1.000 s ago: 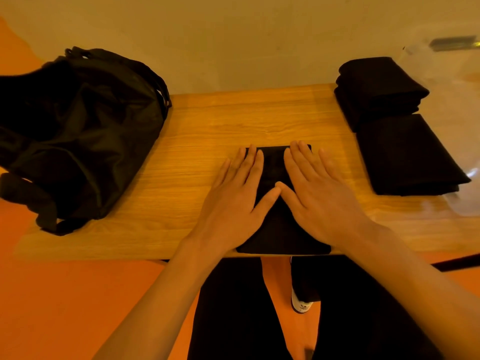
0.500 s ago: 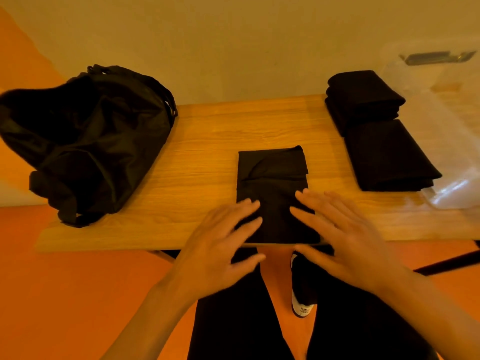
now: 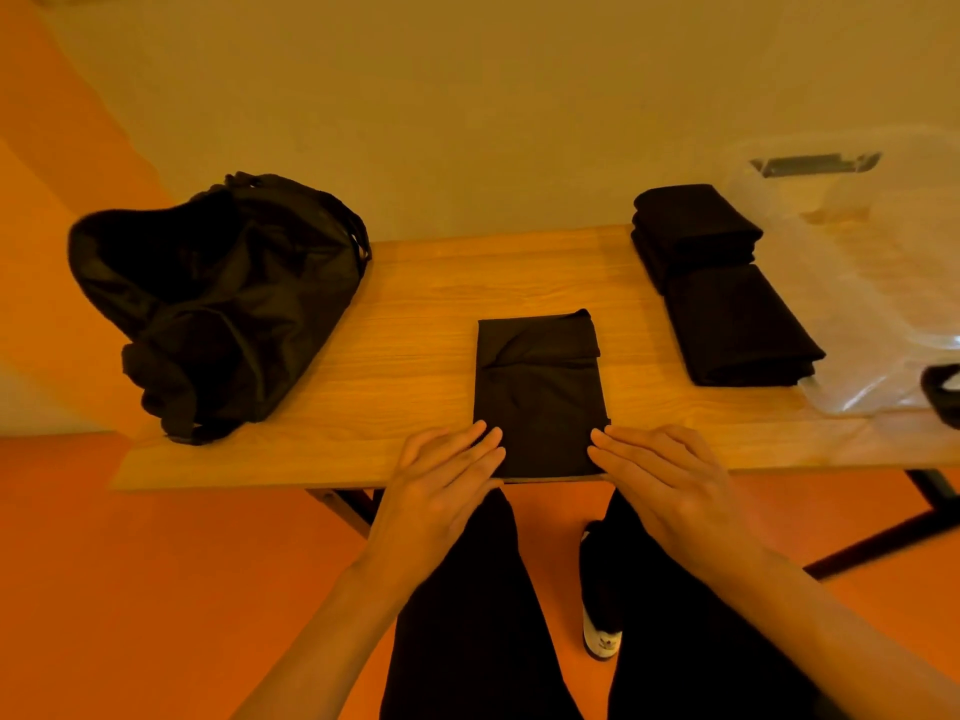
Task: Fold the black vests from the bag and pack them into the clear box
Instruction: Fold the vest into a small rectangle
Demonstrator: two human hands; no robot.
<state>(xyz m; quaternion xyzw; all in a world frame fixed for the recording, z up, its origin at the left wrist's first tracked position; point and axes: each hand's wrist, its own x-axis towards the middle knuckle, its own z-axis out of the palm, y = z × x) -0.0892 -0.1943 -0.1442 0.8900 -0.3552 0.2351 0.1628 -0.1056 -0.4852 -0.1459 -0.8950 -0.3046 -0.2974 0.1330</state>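
Note:
A folded black vest (image 3: 540, 392) lies in the middle of the wooden table (image 3: 415, 356), reaching its near edge. My left hand (image 3: 441, 480) lies flat at the vest's near left corner, fingers straight. At the near right corner my right hand (image 3: 660, 475) lies flat the same way. Each hand's fingertips touch the cloth's side edge. A black bag (image 3: 218, 304) sits at the table's left end. Two folded black vests (image 3: 727, 298) lie at the right, beside the clear box (image 3: 878, 283).
The clear box stands at the table's right end against the pale wall. A dark object (image 3: 943, 400) shows at the right frame edge. Below the table edge are my black trousers, one shoe (image 3: 600, 615), the orange floor and dark table legs.
Both hands slid back from pressing on top of the vest to its near corners. They spread apart to either side, uncovering the folded cloth.

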